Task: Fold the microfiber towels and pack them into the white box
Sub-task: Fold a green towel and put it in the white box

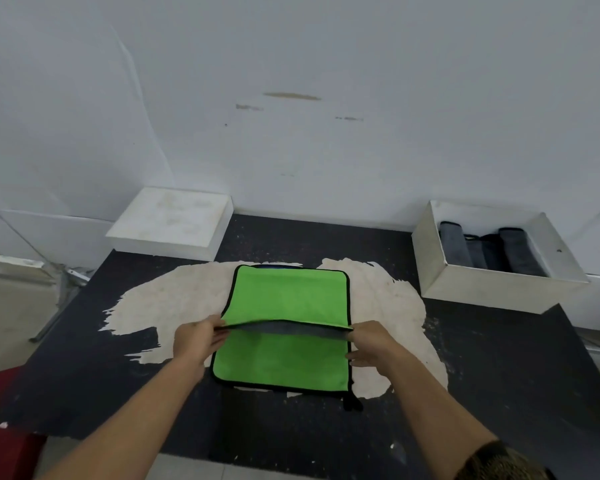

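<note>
While the dark worktop (499,375) is filling the lower half of the frame, its middle worn to a pale patch, a green towel (284,299) with black edging is lying flat on that patch at the centre. Its near portion is being raised along a fold line running left to right, and a grey underside is showing in the gap beneath the lifted edge. At the right of the frame, the open white box (492,289) is sitting on the worktop against the wall, well apart from the towel, and rolled grey towels (454,244) are lying side by side inside it. At the upper left a flat white lid (174,220) is resting on the worktop's far corner. The left hand (196,341) is pinching the left end of the raised edge, and the right hand (371,344) is pinching the right end, its other fingers spreading beside the towel. A small black loop (352,403) is hanging off the towel's near right corner
</note>
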